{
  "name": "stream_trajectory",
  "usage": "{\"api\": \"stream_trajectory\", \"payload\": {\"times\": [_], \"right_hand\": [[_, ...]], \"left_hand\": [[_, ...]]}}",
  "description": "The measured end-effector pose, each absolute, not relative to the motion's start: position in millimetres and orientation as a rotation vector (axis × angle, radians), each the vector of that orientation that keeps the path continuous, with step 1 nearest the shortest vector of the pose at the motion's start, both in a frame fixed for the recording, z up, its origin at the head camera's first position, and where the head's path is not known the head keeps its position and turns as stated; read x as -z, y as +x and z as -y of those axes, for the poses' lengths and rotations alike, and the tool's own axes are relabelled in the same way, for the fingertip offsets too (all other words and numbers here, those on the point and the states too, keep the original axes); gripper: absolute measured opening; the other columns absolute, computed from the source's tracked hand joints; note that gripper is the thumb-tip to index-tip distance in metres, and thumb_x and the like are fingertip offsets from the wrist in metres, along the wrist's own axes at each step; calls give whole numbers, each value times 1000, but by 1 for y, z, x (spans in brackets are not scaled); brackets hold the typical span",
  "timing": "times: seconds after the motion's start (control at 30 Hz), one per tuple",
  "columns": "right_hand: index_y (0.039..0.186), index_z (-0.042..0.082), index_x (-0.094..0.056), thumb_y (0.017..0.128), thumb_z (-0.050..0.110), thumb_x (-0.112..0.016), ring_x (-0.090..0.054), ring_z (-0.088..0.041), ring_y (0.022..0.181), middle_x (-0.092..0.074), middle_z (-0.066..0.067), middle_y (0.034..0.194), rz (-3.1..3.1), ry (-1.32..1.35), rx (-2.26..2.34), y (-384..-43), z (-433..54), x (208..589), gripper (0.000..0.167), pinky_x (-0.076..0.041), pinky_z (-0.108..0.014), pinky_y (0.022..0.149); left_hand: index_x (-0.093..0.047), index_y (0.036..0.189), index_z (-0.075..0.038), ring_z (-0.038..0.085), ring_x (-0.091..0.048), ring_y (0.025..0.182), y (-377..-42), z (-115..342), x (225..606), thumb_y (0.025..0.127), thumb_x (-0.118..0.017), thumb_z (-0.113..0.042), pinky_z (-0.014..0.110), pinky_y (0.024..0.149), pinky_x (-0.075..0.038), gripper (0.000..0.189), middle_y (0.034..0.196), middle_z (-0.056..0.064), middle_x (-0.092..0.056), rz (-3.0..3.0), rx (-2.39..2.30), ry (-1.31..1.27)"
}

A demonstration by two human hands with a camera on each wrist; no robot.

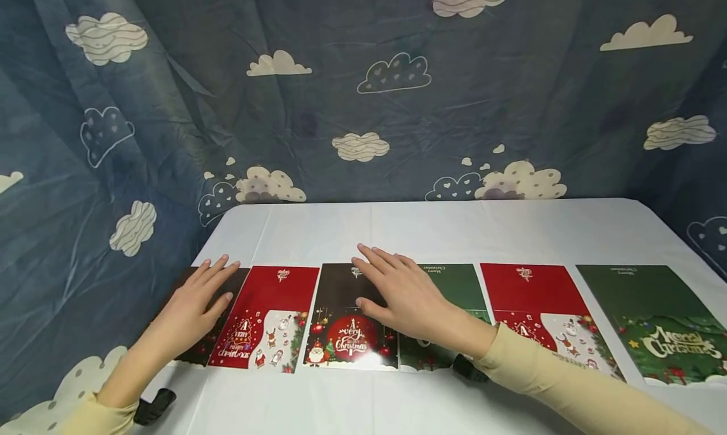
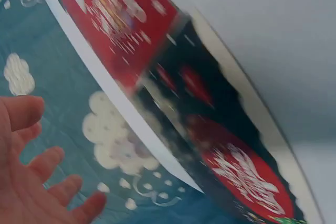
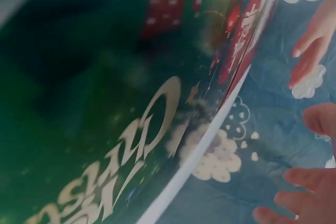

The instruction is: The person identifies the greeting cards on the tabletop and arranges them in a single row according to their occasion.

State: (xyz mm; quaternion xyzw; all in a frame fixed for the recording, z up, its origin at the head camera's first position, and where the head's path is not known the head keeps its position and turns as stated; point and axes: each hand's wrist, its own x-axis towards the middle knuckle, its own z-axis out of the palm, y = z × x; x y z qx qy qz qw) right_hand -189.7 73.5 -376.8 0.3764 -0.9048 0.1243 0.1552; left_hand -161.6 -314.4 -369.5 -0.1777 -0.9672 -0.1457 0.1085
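Several Christmas cards lie in a row on the white table. My left hand [image 1: 190, 312], fingers spread, is over the leftmost dark card [image 1: 211, 341], partly hiding it. Beside it lies a red card [image 1: 284, 290]. Farther right, my right hand [image 1: 400, 293] extends with straight fingers over a dark card [image 1: 335, 293] and a green card [image 1: 454, 290], covering parts of both. In the left wrist view the left hand [image 2: 31, 177] holds nothing. The right hand [image 3: 307, 187] is likewise bare in the right wrist view, with the green card [image 3: 79, 87] filling much of that picture.
Another red card [image 1: 525, 290] and a green card [image 1: 642, 296] lie at the right of the row, the red one partly behind the right forearm. Behind the white table [image 1: 431, 226] hangs a blue cloth [image 1: 318, 119] printed with clouds.
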Motion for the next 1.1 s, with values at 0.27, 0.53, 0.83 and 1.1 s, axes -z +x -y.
{"api": "stream_trajectory", "payload": {"times": [0.27,0.53,0.83,1.1], "right_hand": [[148,18,-42,93,39,-64,-42,-19,135,-43,2,149,2735,1114,-1087,-189,-54,381,62,-39,-45,107],[151,0,-29,99,28,-55,-41,-36,135,-31,-20,154,2493,679,-2696,-184,-33,384,65,-41,-42,106],[149,-6,-24,101,25,-49,-31,-40,140,-21,-20,158,2157,331,-3237,-179,-5,392,62,-39,-45,108],[154,-6,-13,103,12,-42,-32,-39,140,-17,-22,160,2098,260,-3287,-176,10,399,61,-37,-47,109]], "left_hand": [[-50,139,-2,47,-44,126,-169,334,370,92,-67,-7,67,98,-38,50,140,27,-48,2890,548,-437],[-53,137,-1,43,-58,112,-169,336,383,99,-58,-9,59,91,-48,39,128,26,-58,2936,797,-253],[-37,146,1,39,-56,113,-163,333,388,103,-50,-13,46,89,-54,47,134,29,-51,2965,1450,-129],[-29,150,0,49,-39,129,-158,327,385,106,-45,-22,56,99,-45,51,147,33,-33,3028,1492,-52]]}}
